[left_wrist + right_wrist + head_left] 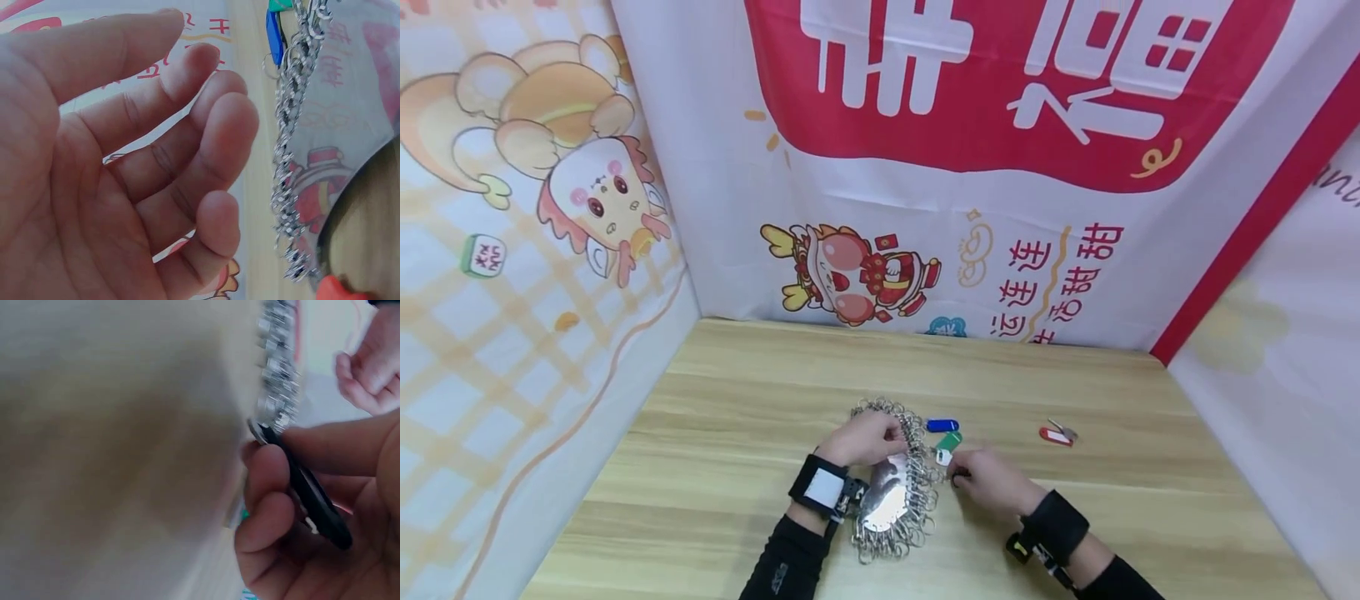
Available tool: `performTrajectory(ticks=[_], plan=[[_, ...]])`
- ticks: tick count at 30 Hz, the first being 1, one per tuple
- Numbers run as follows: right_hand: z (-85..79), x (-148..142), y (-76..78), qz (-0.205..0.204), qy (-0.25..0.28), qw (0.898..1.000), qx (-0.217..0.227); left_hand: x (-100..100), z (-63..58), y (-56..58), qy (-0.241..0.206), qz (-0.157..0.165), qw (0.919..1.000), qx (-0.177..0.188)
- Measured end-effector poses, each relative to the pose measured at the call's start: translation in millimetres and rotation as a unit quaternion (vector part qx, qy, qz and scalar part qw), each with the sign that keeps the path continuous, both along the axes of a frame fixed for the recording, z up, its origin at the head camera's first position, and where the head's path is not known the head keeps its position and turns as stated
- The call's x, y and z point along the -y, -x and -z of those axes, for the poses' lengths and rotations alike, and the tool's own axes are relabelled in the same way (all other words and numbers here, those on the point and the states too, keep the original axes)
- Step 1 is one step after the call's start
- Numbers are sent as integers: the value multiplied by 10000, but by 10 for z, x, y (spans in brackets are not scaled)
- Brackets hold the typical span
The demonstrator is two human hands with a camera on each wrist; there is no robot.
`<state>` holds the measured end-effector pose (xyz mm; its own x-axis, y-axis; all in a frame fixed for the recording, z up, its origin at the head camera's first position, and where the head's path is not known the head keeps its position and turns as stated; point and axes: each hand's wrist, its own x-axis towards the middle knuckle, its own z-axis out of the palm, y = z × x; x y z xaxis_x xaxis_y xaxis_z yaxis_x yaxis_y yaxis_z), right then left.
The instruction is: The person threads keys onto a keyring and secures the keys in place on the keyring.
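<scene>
A shiny metal plate (886,504) with a dense fringe of metal rings (917,500) along its rim lies on the table. My left hand (867,439) hovers over the plate's far part, fingers loosely bent and holding nothing; the left wrist view shows the palm and fingers (206,144) beside the ringed rim. To the right of the rings, my right hand (996,483) pinches a slim black key tag (312,500) between thumb and fingers. Part of the tag is hidden by the fingers.
Close to the rings' right side lie a blue key tag (942,425) and a green key tag (952,441), with a small white piece (943,457) beside them. Farther right is a red key tag (1057,436) with a key. Printed cloth walls (722,250) border the wooden table (737,400).
</scene>
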<state>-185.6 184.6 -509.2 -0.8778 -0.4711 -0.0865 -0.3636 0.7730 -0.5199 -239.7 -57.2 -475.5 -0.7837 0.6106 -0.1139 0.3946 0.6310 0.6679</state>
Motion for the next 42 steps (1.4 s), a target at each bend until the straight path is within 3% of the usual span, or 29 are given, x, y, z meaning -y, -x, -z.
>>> performTrajectory(ticks=[2, 5, 10, 12, 15, 17, 20, 25, 29, 37, 42], plan=[[50, -7, -15, -49, -87, 9998, -174, 13, -31, -9, 30, 32, 10000, -51], [91, 0, -53, -184, -545, 9953, -773, 38, -79, -42, 195, 108, 9997, -131], [72, 21, -145, -375, -1440, 9682, -2012, 40, -103, -151, 775, 430, 9935, -716], [-6, -10, -152, -323, -1336, 9698, -2015, 15, -99, -184, 1051, 630, 9857, -1160], [-162, -164, -160, -112, -804, 9866, -1416, -55, -80, -254, 1470, 962, 9704, -1656], [-269, -335, -123, 64, -614, 9909, -1193, -108, -104, -307, 1721, 1153, 9591, -1930], [-360, -673, -34, 304, -850, 9857, -1420, -213, -113, -397, 1988, 1496, 9389, -2380], [-294, -1279, 101, 764, -1442, 9724, -1667, -394, -22, -538, 2245, 1936, 9050, -3051], [-164, -1605, 141, 920, -1684, 9702, -1481, -480, 76, -624, 2511, 1934, 8900, -3278], [-17, -1805, 198, 1030, -1577, 9772, -979, -545, 127, -695, 2531, 1985, 8811, -3466], [-9, -1796, 291, 1039, -1454, 9764, -1212, -577, 111, -694, 2497, 2011, 8814, -3470]])
